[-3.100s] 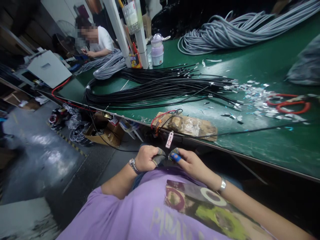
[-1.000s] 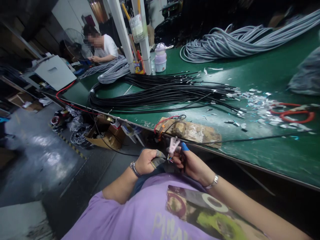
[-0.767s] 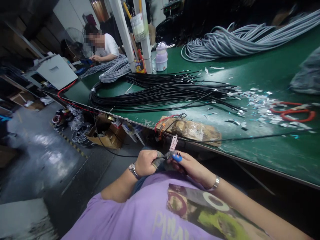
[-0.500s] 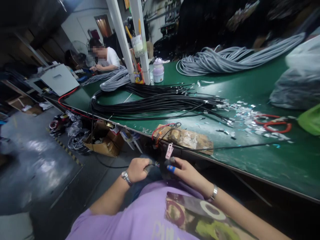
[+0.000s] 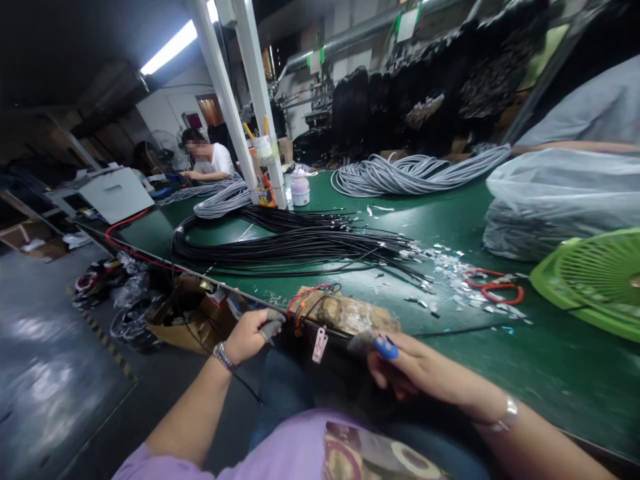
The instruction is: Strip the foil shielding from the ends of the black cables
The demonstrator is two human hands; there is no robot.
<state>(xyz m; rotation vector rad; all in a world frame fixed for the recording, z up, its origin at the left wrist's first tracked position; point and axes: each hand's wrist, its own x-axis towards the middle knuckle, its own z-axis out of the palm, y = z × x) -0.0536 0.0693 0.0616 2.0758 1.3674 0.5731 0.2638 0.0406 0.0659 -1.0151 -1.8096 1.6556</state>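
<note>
My left hand (image 5: 253, 335) is closed at the table's front edge, thumb and forefinger together in grey finger covers; anything between them is too small to make out. Below its wrist hangs a thin black cable (image 5: 249, 388), its lower end loose in the air. My right hand (image 5: 400, 360), with blue tape on the thumb and a grey cover on the forefinger, is pinched beside a worn wooden board (image 5: 357, 312). What it holds, if anything, is blurred. Between the hands, a pink clip (image 5: 319, 345) hangs at the edge. Another black cable (image 5: 460, 330) runs along the green table towards my right hand.
Bundled black cables (image 5: 280, 253) lie beyond the board, with white scraps (image 5: 450, 270) and red-handled scissors (image 5: 503, 292) to their right. A green basket (image 5: 565, 280) and clear bag (image 5: 555, 200) stand at right. Grey cable coils (image 5: 400, 177) lie behind. A co-worker (image 5: 213, 160) sits far left.
My hands have moved apart: the left up and leftward, the right rightward and towards the table edge. The cable with bare wire ends has left my left hand and hangs below it. The view has tilted up.
</note>
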